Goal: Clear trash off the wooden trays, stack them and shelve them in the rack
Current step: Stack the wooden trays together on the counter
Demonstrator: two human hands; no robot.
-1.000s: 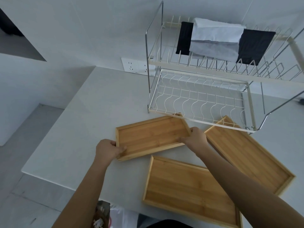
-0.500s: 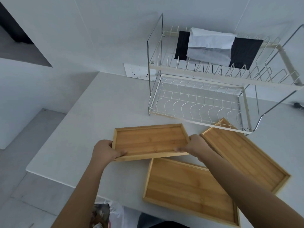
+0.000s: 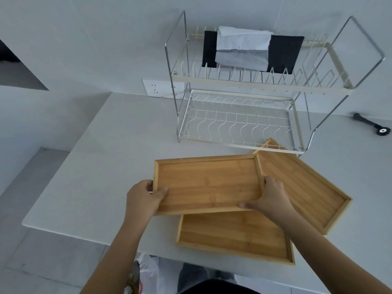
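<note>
The held tray [image 3: 209,183] spans between both hands, left hand [image 3: 142,200] closed on its left end, thumb inside the rim, right hand [image 3: 270,198] clamping its right corner. Beneath the right-hand fingers lies the near tray [image 3: 233,236]; beyond them the angled tray [image 3: 303,183], then the rack [image 3: 239,124].

The three trays [image 3: 209,183] were matt, fine-grained bamboo-like wood, the table [image 3: 118,132] a smooth matt white, the rack [image 3: 239,85] of shiny chromed tube and white-coated wire, and the black and pale grey cloths [image 3: 244,49] on it looked soft and dull.
</note>
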